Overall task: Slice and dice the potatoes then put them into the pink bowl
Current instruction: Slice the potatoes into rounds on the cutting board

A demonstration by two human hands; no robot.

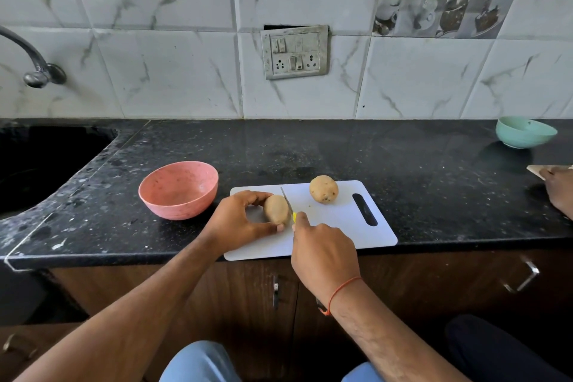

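Black stone table [341, 149] under grey tiles is carrying a white cutting board [338, 226], which is overhanging the front edge and could tip under pressure. I am pinching one potato [275, 209] with my left hand [238, 220]; my right hand [322, 254] is gripping a knife [287, 198] just beside those fingertips, risking a nick. Another potato [323, 189] is waiting. Left of the board, the pink bowl [178, 189] is leaving open room between.

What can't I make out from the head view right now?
- Knife handle: hidden inside the right hand; only a yellow tip shows.
- Whether the blade touches the potato held by the left hand: too small.
- Second person's hand and its object: cut off by the right edge.
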